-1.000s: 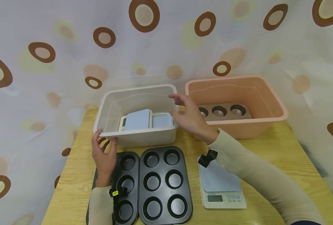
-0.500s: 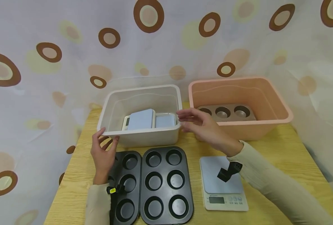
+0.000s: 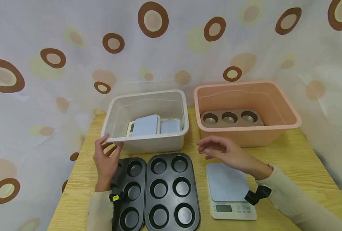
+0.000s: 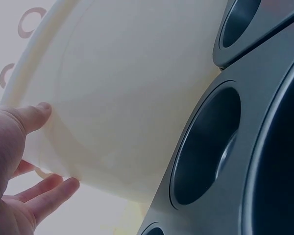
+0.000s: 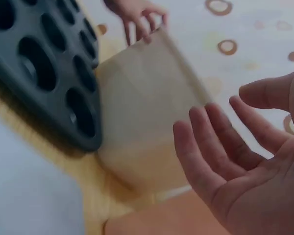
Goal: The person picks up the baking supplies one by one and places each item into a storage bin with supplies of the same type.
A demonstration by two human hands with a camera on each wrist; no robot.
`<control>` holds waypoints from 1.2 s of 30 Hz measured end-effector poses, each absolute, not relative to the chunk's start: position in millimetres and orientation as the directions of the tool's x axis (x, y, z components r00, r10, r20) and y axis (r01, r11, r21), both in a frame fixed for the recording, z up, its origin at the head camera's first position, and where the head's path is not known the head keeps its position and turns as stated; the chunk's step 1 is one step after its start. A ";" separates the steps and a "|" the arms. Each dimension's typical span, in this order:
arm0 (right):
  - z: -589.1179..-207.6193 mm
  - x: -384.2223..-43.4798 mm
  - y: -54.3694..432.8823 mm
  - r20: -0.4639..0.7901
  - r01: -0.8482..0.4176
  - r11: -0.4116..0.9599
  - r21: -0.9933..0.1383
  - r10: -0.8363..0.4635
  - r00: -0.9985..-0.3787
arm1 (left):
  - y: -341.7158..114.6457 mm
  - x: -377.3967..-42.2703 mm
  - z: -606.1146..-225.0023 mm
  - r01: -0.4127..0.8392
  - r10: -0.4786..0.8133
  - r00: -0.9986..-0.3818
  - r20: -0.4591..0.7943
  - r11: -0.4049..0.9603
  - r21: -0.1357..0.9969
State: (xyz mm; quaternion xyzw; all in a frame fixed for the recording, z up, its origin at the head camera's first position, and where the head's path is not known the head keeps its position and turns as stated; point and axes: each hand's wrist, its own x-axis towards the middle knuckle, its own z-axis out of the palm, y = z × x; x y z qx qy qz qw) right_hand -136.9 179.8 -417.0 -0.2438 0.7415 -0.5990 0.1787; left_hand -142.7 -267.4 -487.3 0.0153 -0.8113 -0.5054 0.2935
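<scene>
Clearly, the left hand (image 3: 105,163) pinches the near left corner of the white plastic bin (image 3: 153,146) between thumb and fingers, while the right hand (image 3: 228,152) hangs at right of centre, fingers loosely extended. That bin sits mid-frame on the wooden table (image 3: 292,157), mouth upward, its long axis running left to right and rising slightly rightward. Inside, a blue-topped scale (image 3: 145,124) lies tilted. Muffin trays stand side by side along the bottom, beside a kitchen scale (image 3: 227,184); at right, a pink bin (image 3: 234,136) contains a brown muffin pan (image 3: 239,124).
</scene>
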 end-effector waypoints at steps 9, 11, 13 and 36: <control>-461.7 -125.7 205.8 0.033 -0.287 0.431 -0.855 -0.506 -0.862 | -269.3 -145.6 -484.7 0.293 -0.308 -0.824 0.475 0.486 0.823; -468.3 -123.9 211.3 0.051 -0.322 0.476 -0.818 -0.498 -0.866 | -268.4 -145.4 -485.4 0.292 -0.312 -0.821 0.478 0.491 0.821; -473.6 -122.2 217.3 0.069 -0.359 0.523 -0.773 -0.493 -0.867 | -267.6 -143.8 -487.6 0.287 -0.330 -0.818 0.471 0.476 0.831; -504.0 -119.6 264.4 0.009 -0.341 0.648 -0.681 -0.459 -0.888 | -272.1 -138.2 -485.9 0.272 -0.320 -0.881 0.348 0.260 0.927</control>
